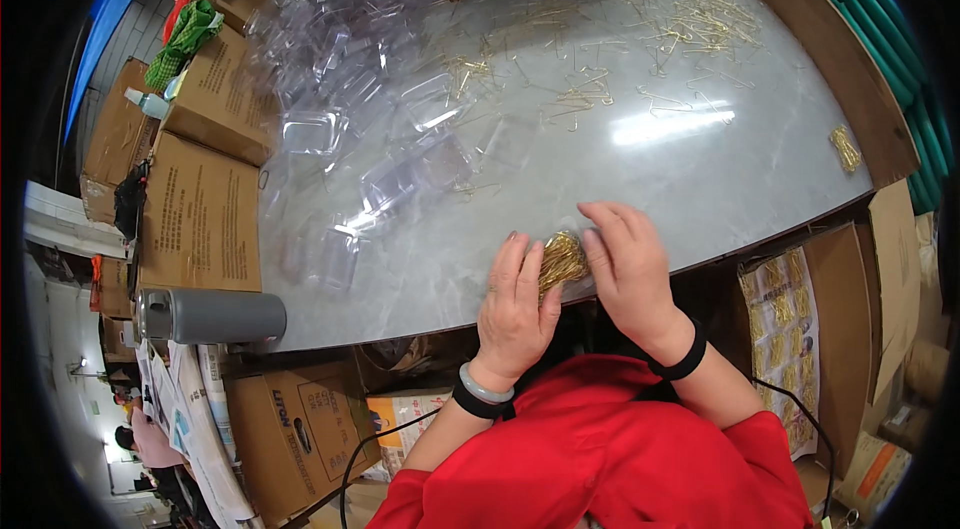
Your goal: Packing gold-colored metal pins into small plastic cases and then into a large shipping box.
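A dense bundle of gold wire hooks (pixel 563 261) sits between my hands at the table's near edge. My left hand (pixel 513 307) is closed against its left side, fingers curved and thumb reaching toward its near end. On the other side, my right hand (pixel 632 269) has its fingers stretched out beyond the bundle, with the thumb close along it. Whether that thumb presses on the wires is hard to see. Loose gold hooks (pixel 700 21) lie scattered over the far part of the grey table (pixel 720 184). Another gold bundle (pixel 845 150) rests near the right edge.
Clear plastic boxes (pixel 340 59) are heaped at the table's far left, some spreading toward the middle. A grey bottle (pixel 215 316) lies at the left corner beside cardboard boxes (pixel 200 214). Below right, an open carton holds a sheet with rows of gold bundles (pixel 785 329).
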A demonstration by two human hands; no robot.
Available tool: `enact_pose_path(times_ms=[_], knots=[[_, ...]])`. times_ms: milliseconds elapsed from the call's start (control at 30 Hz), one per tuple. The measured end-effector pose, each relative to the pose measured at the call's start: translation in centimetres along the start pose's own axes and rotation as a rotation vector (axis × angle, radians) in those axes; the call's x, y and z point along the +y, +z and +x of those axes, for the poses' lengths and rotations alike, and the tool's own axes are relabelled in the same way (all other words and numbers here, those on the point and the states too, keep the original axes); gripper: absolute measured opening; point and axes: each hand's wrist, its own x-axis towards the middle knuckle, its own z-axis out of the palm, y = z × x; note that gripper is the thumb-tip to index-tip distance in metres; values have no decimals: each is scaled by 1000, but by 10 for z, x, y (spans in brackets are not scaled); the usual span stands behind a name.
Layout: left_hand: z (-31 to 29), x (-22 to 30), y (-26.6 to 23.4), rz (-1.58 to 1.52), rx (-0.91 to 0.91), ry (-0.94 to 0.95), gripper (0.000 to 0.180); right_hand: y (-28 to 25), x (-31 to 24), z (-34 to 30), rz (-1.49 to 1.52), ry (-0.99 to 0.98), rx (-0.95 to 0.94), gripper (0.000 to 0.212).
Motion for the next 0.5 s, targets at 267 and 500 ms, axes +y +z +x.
enact_pose_path(times_ms=[267,500], knots=[[1,3,-1,8,44,-16,42,9,1,-3,3,-67,-23,35],[2,1,-4,1,0,-35,44,-11,-6,-25,-47,-204,-85,47]])
